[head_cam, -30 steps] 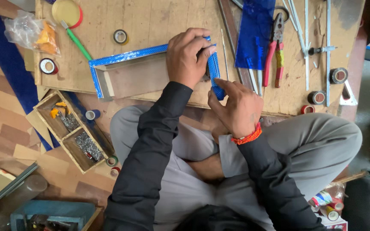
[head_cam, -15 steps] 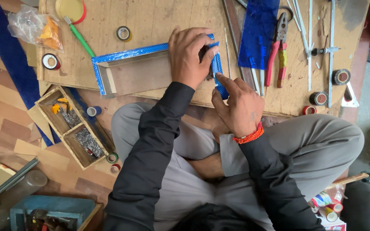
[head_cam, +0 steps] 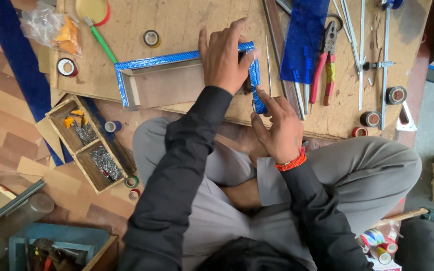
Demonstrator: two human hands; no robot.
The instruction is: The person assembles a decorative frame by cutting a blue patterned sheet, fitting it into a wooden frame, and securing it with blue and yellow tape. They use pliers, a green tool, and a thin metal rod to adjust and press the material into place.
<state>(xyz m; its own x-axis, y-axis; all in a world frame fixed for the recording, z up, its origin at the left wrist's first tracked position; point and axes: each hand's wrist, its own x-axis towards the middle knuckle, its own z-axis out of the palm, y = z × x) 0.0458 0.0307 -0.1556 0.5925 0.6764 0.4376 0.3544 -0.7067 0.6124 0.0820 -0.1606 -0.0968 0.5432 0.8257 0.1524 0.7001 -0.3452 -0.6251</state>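
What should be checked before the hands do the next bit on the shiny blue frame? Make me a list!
1. Left hand pressing flat on the blue frame: ok.
2. Right hand fingers on the frame's near right strip: ok.
3. Frame lying flat on the wooden board: ok.
4. Corner joint under the left hand lined up: cannot tell, the hand hides it.
5. Pliers lying beside the frame, not in the way: ok.
6. Whether either hand holds a small tool: cannot tell.
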